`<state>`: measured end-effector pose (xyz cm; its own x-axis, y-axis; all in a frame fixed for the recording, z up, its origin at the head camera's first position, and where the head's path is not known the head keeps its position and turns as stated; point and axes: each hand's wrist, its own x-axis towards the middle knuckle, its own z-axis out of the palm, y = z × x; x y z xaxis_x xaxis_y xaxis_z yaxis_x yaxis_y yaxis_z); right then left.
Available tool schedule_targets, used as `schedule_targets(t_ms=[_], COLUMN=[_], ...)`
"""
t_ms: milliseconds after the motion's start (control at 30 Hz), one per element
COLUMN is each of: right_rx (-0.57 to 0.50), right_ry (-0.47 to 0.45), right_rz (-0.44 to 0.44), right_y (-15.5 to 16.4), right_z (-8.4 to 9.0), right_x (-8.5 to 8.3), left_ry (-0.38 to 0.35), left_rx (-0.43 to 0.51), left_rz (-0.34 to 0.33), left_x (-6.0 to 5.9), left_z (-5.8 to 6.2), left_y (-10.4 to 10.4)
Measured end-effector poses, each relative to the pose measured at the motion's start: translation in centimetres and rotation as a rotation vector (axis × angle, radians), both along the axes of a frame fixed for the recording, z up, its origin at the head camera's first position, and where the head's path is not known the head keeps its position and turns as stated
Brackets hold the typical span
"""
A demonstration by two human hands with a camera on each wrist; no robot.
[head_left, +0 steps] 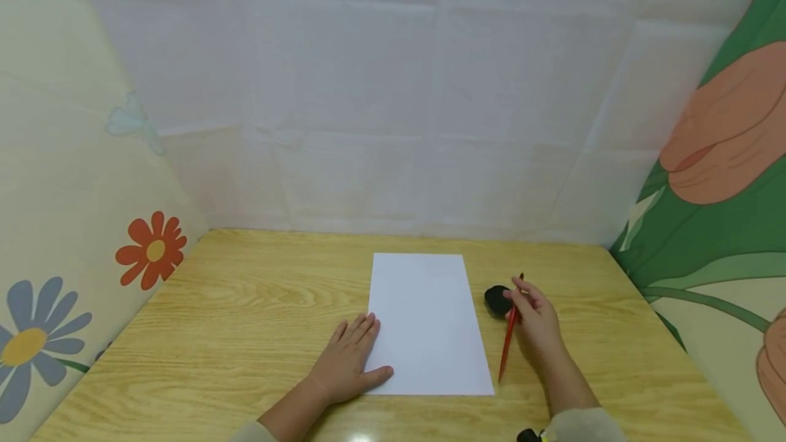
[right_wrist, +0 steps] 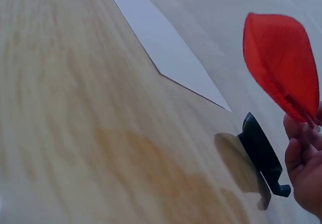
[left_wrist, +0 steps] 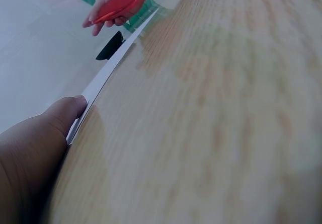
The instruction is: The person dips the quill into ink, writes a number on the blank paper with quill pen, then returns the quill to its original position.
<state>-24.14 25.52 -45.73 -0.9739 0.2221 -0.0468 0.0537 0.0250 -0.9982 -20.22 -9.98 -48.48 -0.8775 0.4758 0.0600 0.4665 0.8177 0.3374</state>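
**Partly Seen: Pen, Paper and a Dark Object**

Flat on the wooden table point(head_left: 245, 305), the left hand point(head_left: 351, 360) pressed the white sheet of paper point(head_left: 426, 322) at its left edge, fingers straight. Just right of the sheet, the right hand point(head_left: 535, 319) pinched a red pen point(head_left: 508, 346) between curled fingers — its upper end hidden by them. Beside those fingers sat a small black object point(head_left: 496, 299), partly covered and too unclear to identify — in the right wrist view the pen was a red blur.
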Motion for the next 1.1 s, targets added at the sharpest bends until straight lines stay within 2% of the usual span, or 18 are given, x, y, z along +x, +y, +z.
schedule_targets(t_ms=[100,200,367,600,1100], right_rx=[-0.084,-0.117,-0.087,0.049,0.122], right_ry=[-0.008,0.006,0.049,0.079,0.121], right_rz=[-0.005,0.01,0.016,-0.016,-0.01], right_y=[0.03,0.12,0.17,0.34,0.41], right_z=[0.13,0.25,0.3,-0.06,-0.08], right_x=[0.17,0.3,0.22,-0.05,0.19], left_ry=[0.0,-0.001,-0.003,0.001,0.0], left_rx=[0.001,0.0,-0.01,-0.01,0.003], left_rz=[0.001,0.001,0.001,0.0,-0.001], left_x=[0.01,0.02,0.0,-0.03,0.14], left_z=[0.04,0.07,0.1,0.02,0.22], left_y=[0.0,-0.01,0.01,-0.01,0.03])
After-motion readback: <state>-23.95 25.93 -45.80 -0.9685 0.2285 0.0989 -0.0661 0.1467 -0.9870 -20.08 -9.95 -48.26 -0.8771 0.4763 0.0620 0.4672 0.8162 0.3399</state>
